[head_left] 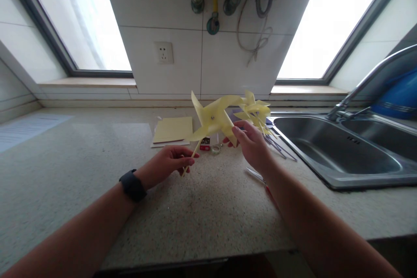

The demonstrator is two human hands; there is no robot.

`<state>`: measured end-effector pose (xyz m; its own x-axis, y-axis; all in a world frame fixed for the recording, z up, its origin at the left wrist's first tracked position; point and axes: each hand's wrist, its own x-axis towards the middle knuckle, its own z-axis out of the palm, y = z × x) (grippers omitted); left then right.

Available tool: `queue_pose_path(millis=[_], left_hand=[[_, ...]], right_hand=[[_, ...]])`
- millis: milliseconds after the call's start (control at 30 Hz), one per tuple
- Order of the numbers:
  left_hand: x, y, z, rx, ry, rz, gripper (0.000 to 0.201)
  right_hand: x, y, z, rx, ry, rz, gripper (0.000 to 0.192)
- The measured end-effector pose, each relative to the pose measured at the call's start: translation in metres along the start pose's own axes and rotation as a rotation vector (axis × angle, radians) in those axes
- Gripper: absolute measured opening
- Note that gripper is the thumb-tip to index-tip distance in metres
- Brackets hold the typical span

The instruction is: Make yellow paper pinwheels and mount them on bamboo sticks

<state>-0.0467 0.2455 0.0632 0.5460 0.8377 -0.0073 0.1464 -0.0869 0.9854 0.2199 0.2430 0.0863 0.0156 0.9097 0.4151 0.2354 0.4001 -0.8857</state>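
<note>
Head camera looks down over a speckled counter with the sink as the fixed landmark on its right side. Well to the left of the sink, the left hand is closed in a pinch around the thin stick of a pale yellow paper pinwheel, holding it tilted up and away from the body. The right hand, between the pinwheel and the sink, has its fingers loosely spread and its fingertips touching a lower blade of the pinwheel; it grips nothing firmly. Judging by this, the step in hand looks like checking or adjusting the blades of a finished pinwheel, and the next move would call for a light touch at the blade edge while the pinch on the stick keeps steady, since the paper looks easy to crease. Just beside the sink's left rim lie more yellow pinwheels in a heap, and further left a stack of yellow paper sheets. A small red box sits below the pinwheel; its printing is too small to read. No brand or writing can be read anywhere, including on the wall socket above the paper.
</note>
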Motion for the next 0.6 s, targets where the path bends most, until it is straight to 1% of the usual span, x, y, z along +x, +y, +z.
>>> queue_pose_path(millis=[167,233,267,333,367,400,467,533,567,600], left_hand=[[0.003,-0.006,0.001,-0.019,0.008,0.001,0.031],[0.004,-0.008,0.002,-0.027,0.003,-0.003,0.032],[0.005,-0.008,0.002,-0.029,0.002,-0.004,0.032],[0.005,-0.008,0.002,-0.026,0.003,-0.003,0.032],[0.004,-0.007,0.002,-0.022,0.003,-0.003,0.032],[0.004,-0.006,0.002,-0.016,-0.001,-0.005,0.032],[0.002,-0.004,0.002,-0.005,-0.021,-0.016,0.031],[0.001,-0.003,0.001,0.004,-0.049,-0.031,0.031],[0.001,-0.003,0.001,0.007,-0.060,-0.037,0.031],[0.000,-0.003,0.001,0.009,-0.069,-0.042,0.031]], right_hand=[[-0.012,-0.005,0.008,-0.072,-0.060,-0.028,0.026],[-0.018,-0.010,0.011,-0.157,-0.117,-0.064,0.022],[-0.020,-0.012,0.011,-0.234,-0.151,-0.105,0.023],[-0.022,-0.017,0.009,-0.355,-0.182,-0.185,0.030],[-0.022,-0.018,0.007,-0.383,-0.170,-0.212,0.034],[-0.020,-0.019,0.004,-0.375,-0.121,-0.225,0.036],[-0.014,-0.019,-0.006,-0.305,0.072,-0.243,0.030],[-0.005,-0.019,-0.018,-0.155,0.401,-0.292,0.016],[-0.001,-0.018,-0.024,-0.138,0.481,-0.315,0.021],[0.003,-0.018,-0.030,-0.180,0.484,-0.337,0.028]])
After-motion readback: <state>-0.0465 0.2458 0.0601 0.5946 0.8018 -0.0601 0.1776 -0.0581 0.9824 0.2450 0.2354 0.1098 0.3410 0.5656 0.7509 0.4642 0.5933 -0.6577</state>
